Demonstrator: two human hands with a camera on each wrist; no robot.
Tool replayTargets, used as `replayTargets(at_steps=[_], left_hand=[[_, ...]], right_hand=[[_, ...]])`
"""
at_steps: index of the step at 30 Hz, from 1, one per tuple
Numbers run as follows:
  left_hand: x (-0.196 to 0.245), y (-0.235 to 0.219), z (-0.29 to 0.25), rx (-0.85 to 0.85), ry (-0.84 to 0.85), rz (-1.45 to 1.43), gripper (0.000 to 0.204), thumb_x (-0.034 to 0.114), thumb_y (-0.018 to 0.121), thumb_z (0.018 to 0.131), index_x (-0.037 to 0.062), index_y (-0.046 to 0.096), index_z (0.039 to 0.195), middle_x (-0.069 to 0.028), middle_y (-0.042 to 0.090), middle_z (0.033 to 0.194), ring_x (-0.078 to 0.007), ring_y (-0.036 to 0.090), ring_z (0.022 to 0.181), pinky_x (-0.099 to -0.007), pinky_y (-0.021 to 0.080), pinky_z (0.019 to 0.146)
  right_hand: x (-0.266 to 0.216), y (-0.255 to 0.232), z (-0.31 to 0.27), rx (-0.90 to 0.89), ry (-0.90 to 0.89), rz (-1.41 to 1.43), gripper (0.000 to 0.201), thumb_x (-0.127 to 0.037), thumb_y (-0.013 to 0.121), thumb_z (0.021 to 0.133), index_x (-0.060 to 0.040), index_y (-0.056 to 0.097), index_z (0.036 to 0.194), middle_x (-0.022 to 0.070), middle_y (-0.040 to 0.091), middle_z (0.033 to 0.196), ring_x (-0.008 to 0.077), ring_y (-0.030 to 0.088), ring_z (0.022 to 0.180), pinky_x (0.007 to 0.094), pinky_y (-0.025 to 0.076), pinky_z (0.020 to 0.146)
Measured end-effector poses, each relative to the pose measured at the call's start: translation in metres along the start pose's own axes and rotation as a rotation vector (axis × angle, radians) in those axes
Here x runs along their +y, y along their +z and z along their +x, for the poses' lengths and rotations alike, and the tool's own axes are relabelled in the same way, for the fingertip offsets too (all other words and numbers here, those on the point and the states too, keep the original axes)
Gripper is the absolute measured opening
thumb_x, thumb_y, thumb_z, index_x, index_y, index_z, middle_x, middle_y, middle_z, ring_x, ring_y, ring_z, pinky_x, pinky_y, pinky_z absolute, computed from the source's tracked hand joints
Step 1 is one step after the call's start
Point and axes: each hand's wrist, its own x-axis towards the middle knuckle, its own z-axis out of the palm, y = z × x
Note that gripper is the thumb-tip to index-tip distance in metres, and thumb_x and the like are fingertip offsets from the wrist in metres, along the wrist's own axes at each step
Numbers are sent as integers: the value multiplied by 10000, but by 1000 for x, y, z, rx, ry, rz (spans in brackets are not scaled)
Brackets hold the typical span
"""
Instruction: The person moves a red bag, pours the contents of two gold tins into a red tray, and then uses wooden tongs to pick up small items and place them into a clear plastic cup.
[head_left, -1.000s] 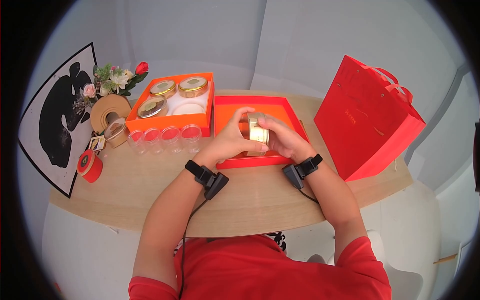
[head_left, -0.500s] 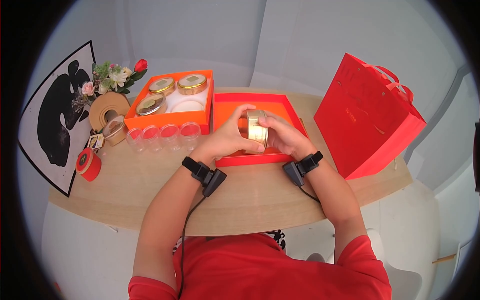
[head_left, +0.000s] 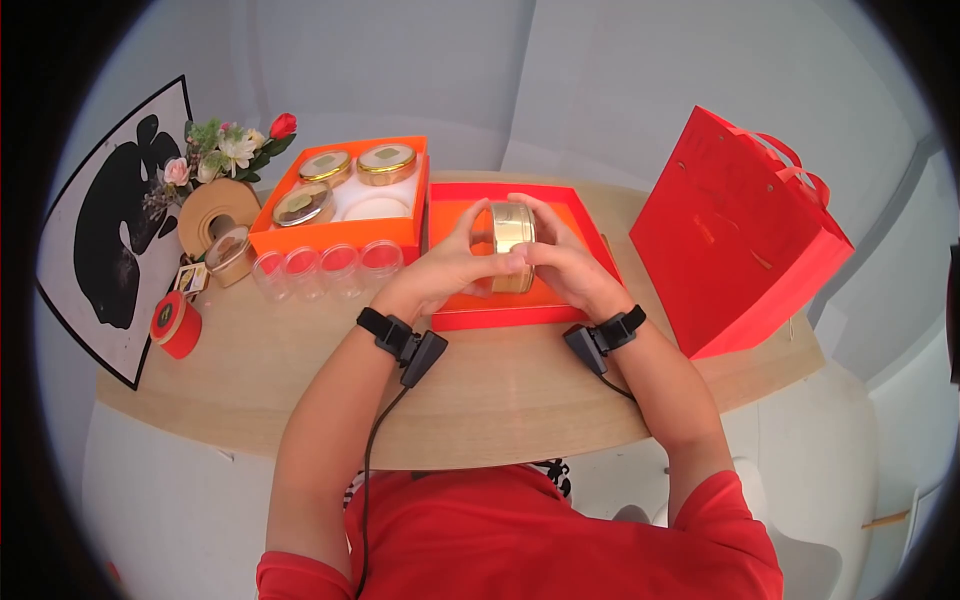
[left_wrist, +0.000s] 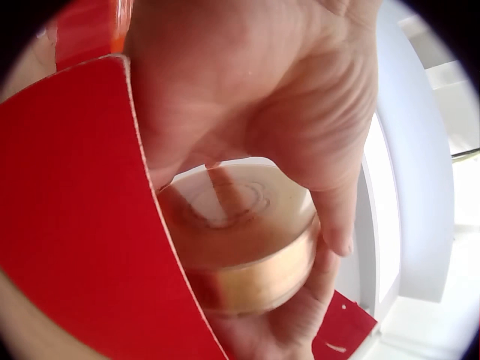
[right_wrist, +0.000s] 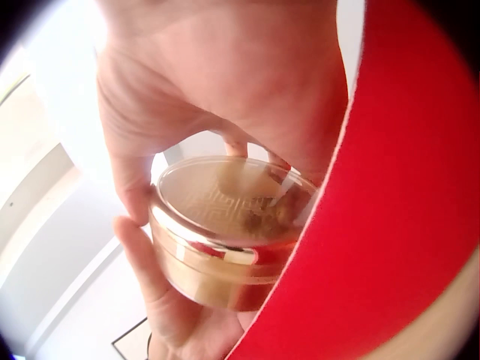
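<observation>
Both hands hold one round jar with a gold lid (head_left: 514, 247) above the red box tray, tipped on its side so its lid faces right. My left hand (head_left: 452, 270) grips the jar's clear body, fingers over the far side and thumb on the near side. Round the lid's rim curl the fingers and thumb of my right hand (head_left: 575, 268); the thumb tips meet close together at the near side. In the right wrist view the lid (right_wrist: 232, 199) has a clear, patterned top; the left wrist view shows the jar's see-through base (left_wrist: 232, 210).
An orange gift box (head_left: 340, 238) with three similar jars stands at the back left, several clear cups (head_left: 340, 272) before it. Under the hands lies a red tray (head_left: 490, 318). A red paper bag (head_left: 735, 235) stands right. Flowers (head_left: 235, 150) and a red tub (head_left: 176, 325) are left.
The right hand has shifted its hold: its fingers now reach over the lid's far rim and its thumb sits beside the left thumb. The jar has risen slightly in the head view.
</observation>
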Motion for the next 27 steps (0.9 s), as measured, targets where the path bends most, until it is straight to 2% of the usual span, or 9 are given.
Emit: replayTargets(at_steps=[3, 6, 7, 10, 12, 18, 27], left_hand=[[1, 2, -2, -27, 21, 19, 1322, 258, 972, 805, 164, 64, 1761, -246, 317, 1684, -355, 463, 1509, -485, 539, 1108], [-11, -1, 6, -48, 200, 116, 1313, 233, 994, 767, 142, 119, 1741, -245, 356, 1654, -360, 458, 1511, -486, 509, 1149], [-14, 0, 8, -33, 206, 142, 1309, 227, 1000, 755, 139, 133, 1732, -243, 361, 1650, -363, 454, 1514, -489, 495, 1165], [-17, 3, 10, -1, 222, 215, 1296, 216, 1011, 732, 127, 165, 1710, -236, 367, 1646, -366, 441, 1522, -494, 456, 1208], [-18, 2, 10, 8, 227, 254, 1288, 217, 1010, 732, 114, 169, 1702, -228, 363, 1653, -359, 433, 1528, -495, 435, 1227], [-12, 6, 6, -5, 183, 142, 1241, 192, 994, 743, 62, 192, 1681, -185, 398, 1610, -314, 442, 1518, -456, 458, 1203], [-9, 5, 4, -46, 188, 85, 1073, 105, 964, 742, 114, 319, 1599, -174, 497, 1499, -287, 504, 1443, -448, 492, 1167]], right_hand=[[4, -5, 2, -29, 24, 90, 817, -398, 742, 1007, -119, 358, 1671, 110, 479, 1594, 272, 492, 1473, 481, 422, 1209], [0, -3, 4, -37, 98, 151, 837, -467, 732, 1019, -107, 345, 1668, 111, 521, 1560, 258, 544, 1420, 471, 486, 1139], [-2, -2, 5, -38, 128, 156, 851, -487, 731, 1020, -100, 337, 1667, 117, 535, 1548, 256, 564, 1399, 468, 511, 1111], [2, -12, 6, -63, 229, 103, 812, -470, 728, 1025, -98, 361, 1647, 109, 572, 1521, 247, 587, 1383, 466, 517, 1102], [0, -10, 6, -81, 200, 94, 809, -447, 750, 1013, -98, 371, 1637, 106, 577, 1506, 246, 584, 1385, 461, 529, 1085], [10, -10, 7, -53, 152, 70, 852, -366, 809, 967, -86, 364, 1639, 127, 565, 1497, 261, 578, 1388, 460, 556, 1058], [13, -13, 9, -73, 143, 101, 871, -306, 825, 948, -69, 353, 1641, 133, 532, 1496, 274, 575, 1380, 495, 570, 1058]])
